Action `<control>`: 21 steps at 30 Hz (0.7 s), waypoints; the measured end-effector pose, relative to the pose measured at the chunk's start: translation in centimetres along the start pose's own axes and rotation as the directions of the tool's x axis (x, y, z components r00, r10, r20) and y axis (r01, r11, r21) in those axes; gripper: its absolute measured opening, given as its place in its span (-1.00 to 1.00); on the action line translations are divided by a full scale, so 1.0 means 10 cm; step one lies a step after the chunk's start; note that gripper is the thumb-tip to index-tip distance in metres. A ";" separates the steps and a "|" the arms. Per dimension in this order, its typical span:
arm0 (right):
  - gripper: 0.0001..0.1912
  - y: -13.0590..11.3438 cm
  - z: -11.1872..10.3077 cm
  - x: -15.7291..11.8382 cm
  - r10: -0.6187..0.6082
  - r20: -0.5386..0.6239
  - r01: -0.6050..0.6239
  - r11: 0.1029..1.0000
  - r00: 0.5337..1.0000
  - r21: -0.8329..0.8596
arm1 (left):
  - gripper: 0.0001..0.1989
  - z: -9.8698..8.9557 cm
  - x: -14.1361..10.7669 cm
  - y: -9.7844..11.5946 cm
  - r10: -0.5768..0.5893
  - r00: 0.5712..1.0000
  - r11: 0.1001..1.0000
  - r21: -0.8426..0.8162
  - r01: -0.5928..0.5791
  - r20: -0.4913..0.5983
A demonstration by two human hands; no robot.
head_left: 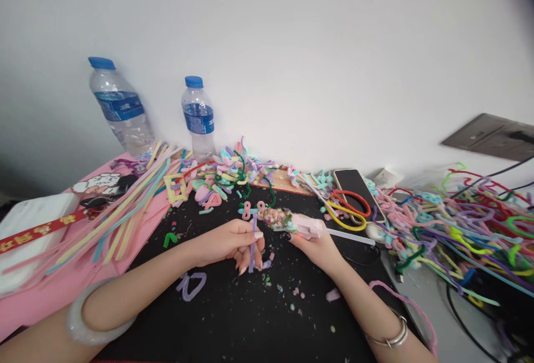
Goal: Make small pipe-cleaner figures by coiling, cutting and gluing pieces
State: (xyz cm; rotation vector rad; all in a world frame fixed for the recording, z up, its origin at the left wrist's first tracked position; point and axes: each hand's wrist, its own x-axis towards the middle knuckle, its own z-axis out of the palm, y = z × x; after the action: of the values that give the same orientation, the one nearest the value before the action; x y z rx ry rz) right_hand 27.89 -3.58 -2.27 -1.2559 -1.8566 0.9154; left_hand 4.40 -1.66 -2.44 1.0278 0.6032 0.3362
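My left hand (240, 243) pinches a purple pipe cleaner (252, 246) between thumb and fingers, so that it stands nearly upright over the black mat. Wrapped in my right hand (312, 249) is a pale pink hot glue gun (306, 226), with a white glue stick (352, 236) poking out of its back end. Its front is crusted with multicoloured bits and points left, close to the top of the purple piece; whether they touch I cannot tell. Just behind lie small pink loops (247, 210). A bent purple pipe cleaner (194, 286) rests on the mat at the left.
Two water bottles (199, 118) stand against the wall. Piles of pipe cleaners (227, 176) line the back and crowd the right side (454, 229). A phone (359, 190) and orange-yellow-handled scissors (348, 210) lie at back right. Scraps litter the black mat (233, 324). Cables hang at right.
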 end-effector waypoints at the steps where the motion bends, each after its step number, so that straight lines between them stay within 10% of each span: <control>1: -0.81 0.00 0.00 0.00 0.002 -0.001 -0.002 1.000 1.000 -0.002 | -0.68 0.00 0.00 0.00 -0.002 1.000 1.000 0.004 0.002 -0.002; 21: -0.82 0.00 0.00 0.00 -0.038 0.017 0.039 0.998 0.999 -0.048 | -0.69 0.01 -0.01 0.02 -0.014 1.000 1.000 0.018 0.014 -0.018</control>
State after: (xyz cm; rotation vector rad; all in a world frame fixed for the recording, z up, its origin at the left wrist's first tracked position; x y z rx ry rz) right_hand 27.89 -3.56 -2.25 -1.2403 -1.9193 0.8673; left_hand 4.39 -1.65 -2.25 1.0389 0.6304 0.3283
